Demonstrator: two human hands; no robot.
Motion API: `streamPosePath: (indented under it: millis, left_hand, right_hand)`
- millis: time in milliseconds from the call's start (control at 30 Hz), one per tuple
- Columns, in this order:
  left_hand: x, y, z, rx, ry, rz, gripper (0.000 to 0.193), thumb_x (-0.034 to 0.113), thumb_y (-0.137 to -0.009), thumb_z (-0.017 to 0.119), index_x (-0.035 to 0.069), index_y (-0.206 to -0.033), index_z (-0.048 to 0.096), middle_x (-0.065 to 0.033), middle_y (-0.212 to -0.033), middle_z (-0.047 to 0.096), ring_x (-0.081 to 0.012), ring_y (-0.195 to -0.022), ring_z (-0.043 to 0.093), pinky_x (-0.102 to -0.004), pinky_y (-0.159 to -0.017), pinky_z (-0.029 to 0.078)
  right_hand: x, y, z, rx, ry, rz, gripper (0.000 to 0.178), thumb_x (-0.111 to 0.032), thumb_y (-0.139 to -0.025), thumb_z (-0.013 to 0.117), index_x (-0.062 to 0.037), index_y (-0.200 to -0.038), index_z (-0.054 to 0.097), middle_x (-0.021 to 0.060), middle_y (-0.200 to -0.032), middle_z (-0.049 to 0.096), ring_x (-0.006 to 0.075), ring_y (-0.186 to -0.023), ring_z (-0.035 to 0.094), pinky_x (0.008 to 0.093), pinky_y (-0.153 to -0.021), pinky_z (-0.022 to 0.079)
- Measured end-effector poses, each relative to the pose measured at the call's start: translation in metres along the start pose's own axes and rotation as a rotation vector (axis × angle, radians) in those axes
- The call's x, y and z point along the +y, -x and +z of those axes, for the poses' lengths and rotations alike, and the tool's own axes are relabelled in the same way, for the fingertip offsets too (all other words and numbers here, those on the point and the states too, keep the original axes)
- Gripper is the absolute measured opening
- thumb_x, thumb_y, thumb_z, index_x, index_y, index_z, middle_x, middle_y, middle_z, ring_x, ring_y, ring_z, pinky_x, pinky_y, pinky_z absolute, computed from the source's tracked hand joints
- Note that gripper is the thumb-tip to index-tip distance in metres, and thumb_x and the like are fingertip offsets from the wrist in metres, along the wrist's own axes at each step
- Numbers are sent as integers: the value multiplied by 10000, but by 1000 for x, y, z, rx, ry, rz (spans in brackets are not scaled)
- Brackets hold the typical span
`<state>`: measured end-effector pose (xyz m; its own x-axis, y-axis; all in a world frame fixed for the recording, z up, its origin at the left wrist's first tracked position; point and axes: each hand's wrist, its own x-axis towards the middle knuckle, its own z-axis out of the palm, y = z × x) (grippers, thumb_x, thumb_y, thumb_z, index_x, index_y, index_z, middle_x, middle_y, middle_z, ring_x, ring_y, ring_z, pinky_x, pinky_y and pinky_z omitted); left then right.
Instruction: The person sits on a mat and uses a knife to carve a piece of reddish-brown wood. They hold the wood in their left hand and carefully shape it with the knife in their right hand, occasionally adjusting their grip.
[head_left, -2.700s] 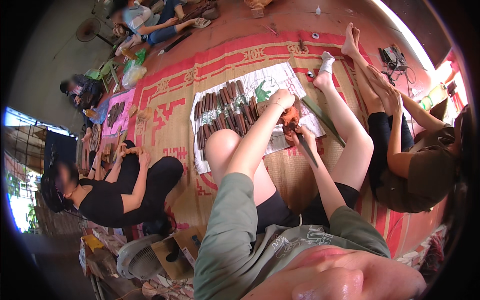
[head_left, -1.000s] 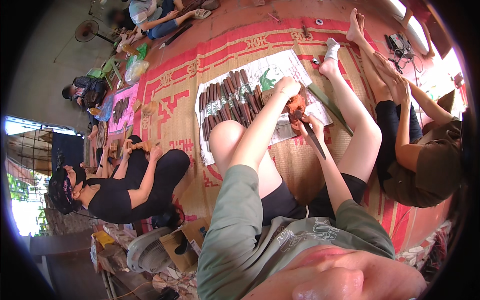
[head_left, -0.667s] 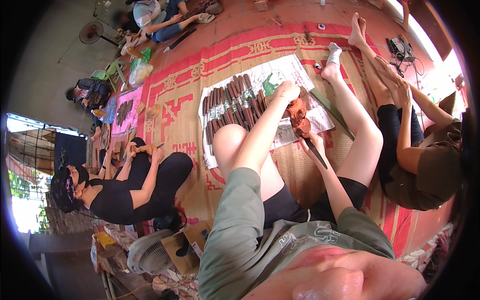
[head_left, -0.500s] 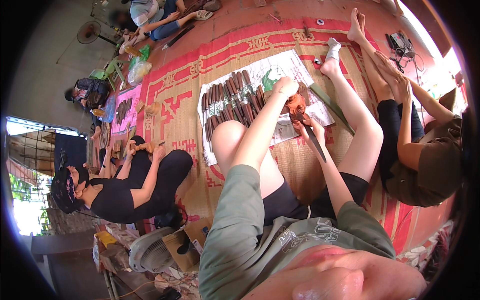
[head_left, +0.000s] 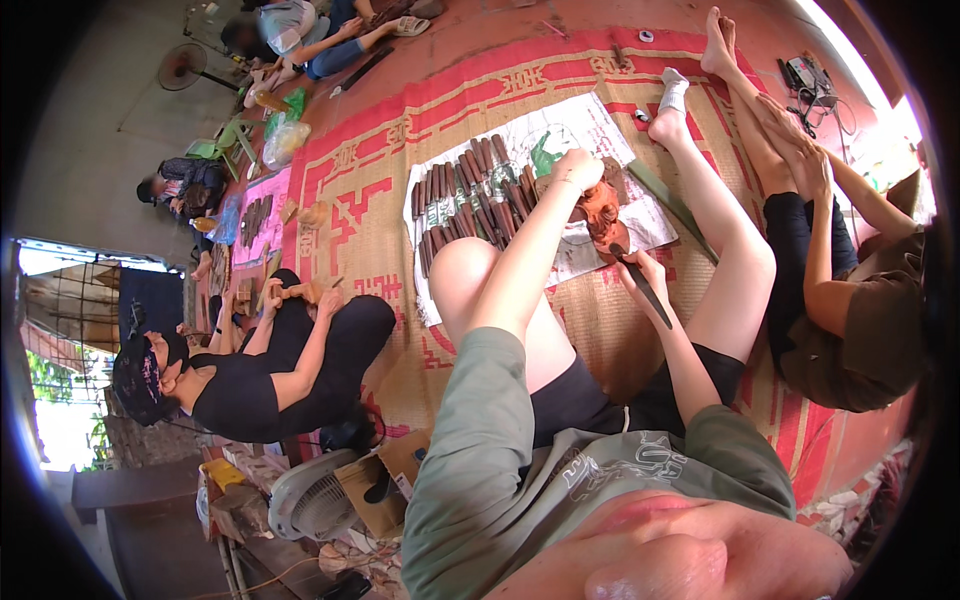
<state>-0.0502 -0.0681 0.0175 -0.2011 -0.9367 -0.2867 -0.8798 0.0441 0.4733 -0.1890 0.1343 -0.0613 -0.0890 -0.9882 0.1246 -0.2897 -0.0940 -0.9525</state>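
My left hand (head_left: 578,172) is closed on the far end of a reddish-brown wood carving (head_left: 601,215), its fingers partly hidden behind the wrist. The carving rests on a white printed cloth (head_left: 565,270) between my legs. At its near end my right hand (head_left: 643,272) grips a long, dark, tapered file (head_left: 655,303). One end of the file lies close to the carving; whether they touch I cannot tell. Left of the carving, several carving tools (head_left: 470,195) with brown handles lie in rows on the cloth.
A woven red-and-tan mat (head_left: 365,255) lies underneath. A long green strip (head_left: 672,208) runs beside my right leg. One person (head_left: 245,400) sits at left holding a pale wood piece; another (head_left: 850,330) sits at right. Behind stand a fan (head_left: 312,497) and a cardboard box (head_left: 365,495).
My right hand and the file have moved slightly nearer to me, uncovering more of the carving's near end. My left hand keeps its hold. The whole view has shifted a little.
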Motion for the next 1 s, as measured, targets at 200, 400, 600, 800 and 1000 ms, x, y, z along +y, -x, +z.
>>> streamPosePath:
  millis: [200, 400, 600, 800, 1000]
  left_hand:
    - [-3, 0, -1, -24, 16, 1, 409, 245, -755, 444, -41, -978, 632, -276, -1042, 590, -386, -1013, 574, -405, -896, 443]
    - [-7, -4, 2, -33, 41, -16, 399, 236, -755, 455, -40, -984, 629, -270, -1043, 593, -386, -1008, 576, -406, -894, 444]
    - [-10, -2, 4, 46, -1, 32, 353, 212, -746, 457, -17, -935, 647, -261, -966, 616, -362, -934, 608, -399, -838, 469]
    - [-2, 6, -4, 65, -71, 23, 407, 328, -774, 498, -22, -905, 658, -238, -947, 631, -361, -910, 620, -398, -812, 490]
    - [4, 19, -13, 136, -104, 15, 462, 423, -790, 511, -5, -851, 673, -212, -873, 650, -334, -848, 640, -394, -759, 510]
  right_hand:
    - [2, 0, -1, 19, -22, -42, 141, -67, -757, 678, 13, -801, 570, 98, -629, 575, 126, -541, 539, 250, -522, 426]
    - [0, 4, 0, 14, 27, -63, 159, -76, -742, 688, 12, -787, 563, 121, -657, 602, 168, -566, 585, 273, -538, 451]
    - [1, 5, 0, -27, 65, -53, 176, -93, -725, 703, 5, -777, 567, 146, -717, 637, 221, -622, 635, 290, -570, 480]
    - [5, 6, 2, 23, 94, -137, 164, -86, -723, 706, 3, -769, 575, 147, -741, 644, 227, -642, 637, 292, -591, 487]
    - [3, 6, -1, 26, 80, -123, 151, -74, -725, 704, 4, -776, 586, 136, -740, 640, 198, -640, 624, 277, -592, 477]
